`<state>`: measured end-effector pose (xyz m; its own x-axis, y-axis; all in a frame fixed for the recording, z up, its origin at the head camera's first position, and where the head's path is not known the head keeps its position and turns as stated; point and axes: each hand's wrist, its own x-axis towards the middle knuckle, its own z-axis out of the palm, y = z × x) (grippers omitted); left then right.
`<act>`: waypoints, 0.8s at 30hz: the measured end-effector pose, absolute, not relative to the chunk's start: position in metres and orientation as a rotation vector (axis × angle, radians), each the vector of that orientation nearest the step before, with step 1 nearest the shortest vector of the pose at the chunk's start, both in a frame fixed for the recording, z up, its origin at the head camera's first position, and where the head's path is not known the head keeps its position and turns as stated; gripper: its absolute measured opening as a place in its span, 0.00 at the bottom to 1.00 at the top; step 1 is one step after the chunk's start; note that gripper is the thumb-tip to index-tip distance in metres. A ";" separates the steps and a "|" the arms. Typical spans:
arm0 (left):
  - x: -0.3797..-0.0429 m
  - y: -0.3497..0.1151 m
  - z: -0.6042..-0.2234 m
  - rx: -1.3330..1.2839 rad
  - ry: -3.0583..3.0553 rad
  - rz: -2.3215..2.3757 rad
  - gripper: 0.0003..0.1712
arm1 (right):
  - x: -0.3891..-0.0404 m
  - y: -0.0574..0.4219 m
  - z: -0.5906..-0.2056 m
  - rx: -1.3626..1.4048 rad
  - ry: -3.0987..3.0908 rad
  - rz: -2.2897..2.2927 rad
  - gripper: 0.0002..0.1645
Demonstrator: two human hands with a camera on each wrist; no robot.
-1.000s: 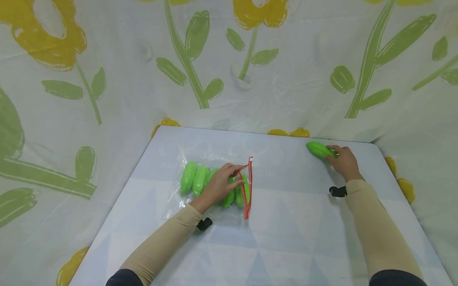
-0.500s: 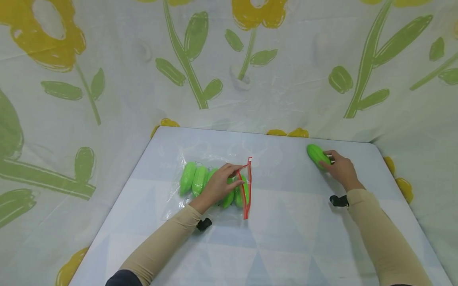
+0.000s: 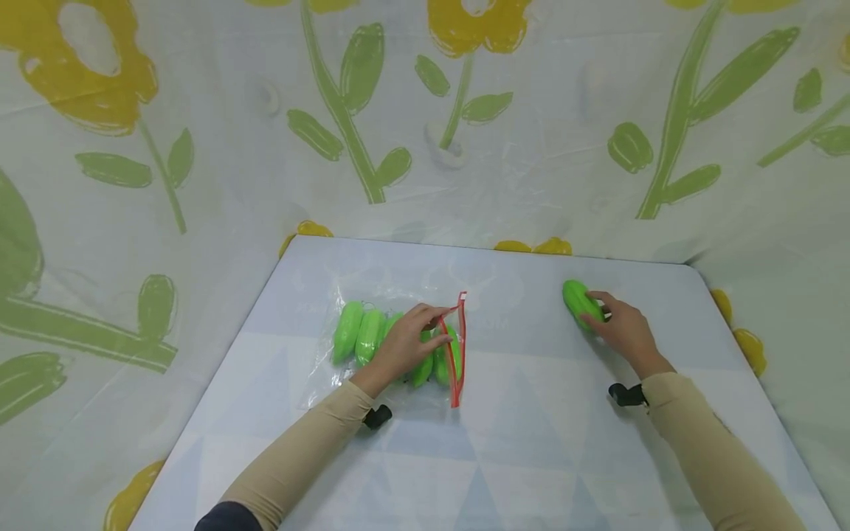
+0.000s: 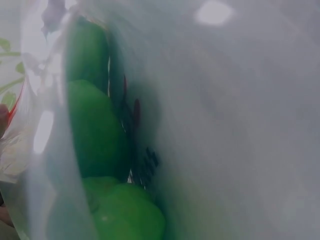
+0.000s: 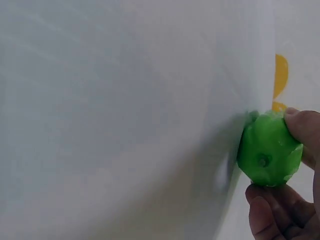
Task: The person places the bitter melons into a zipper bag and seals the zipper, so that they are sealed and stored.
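My left hand (image 3: 401, 348) pinches the red zip edge (image 3: 462, 354) of a clear zip bag (image 3: 322, 383), holding its mouth apart. Several green cucumber-shaped vegetables (image 3: 348, 332) lie side by side inside, some partly hidden by the hand. Through cloudy film, the left wrist view shows bagged vegetables (image 4: 97, 130) close up. To the right of the bag, my right hand (image 3: 624, 330) grips one more green cucumber-shaped vegetable (image 3: 579, 301) between thumb and fingers. Its blunt end (image 5: 270, 147) with a small nub faces the right wrist camera.
Both hands work over a white table (image 3: 524, 457) with a pale blue triangle pattern. A curtain (image 3: 531, 147) with yellow flowers and green leaves hangs behind and at the sides. Black wrist cameras (image 3: 626, 394) sit under the wrists.
My right hand has brought its vegetable a little nearer and left, turning it to point more steeply away. My left hand and the bag have stayed in place.
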<state>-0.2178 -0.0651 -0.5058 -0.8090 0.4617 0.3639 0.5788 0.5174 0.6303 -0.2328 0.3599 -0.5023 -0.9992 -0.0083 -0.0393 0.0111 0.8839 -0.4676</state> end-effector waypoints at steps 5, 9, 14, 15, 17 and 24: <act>-0.218 -0.065 -0.506 -0.905 -2.600 -1.158 0.29 | -0.224 0.352 -0.503 0.019 2.989 -0.773 0.42; -0.217 -0.065 -0.505 -0.902 -2.605 -1.163 0.29 | -0.216 0.346 -0.504 0.015 2.963 -0.825 0.43; -0.217 -0.066 -0.504 -0.898 -2.608 -1.153 0.29 | -0.205 0.336 -0.504 0.011 2.930 -0.890 0.44; -0.217 -0.066 -0.504 -0.900 -2.606 -1.153 0.29 | -0.203 0.334 -0.504 0.011 2.926 -0.897 0.44; -0.217 -0.066 -0.504 -0.904 -2.597 -1.151 0.29 | -0.199 0.331 -0.503 0.007 2.924 -0.907 0.44; -0.218 -0.065 -0.505 -0.902 -2.587 -1.151 0.29 | -0.190 0.321 -0.502 -0.004 2.917 -0.920 0.44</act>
<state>-0.2175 -0.0648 -0.5048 -0.8025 0.4594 0.3808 0.5904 0.5191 0.6180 -0.1898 0.3206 -0.5018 -0.9965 -0.0277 -0.0783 0.0222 0.8193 -0.5729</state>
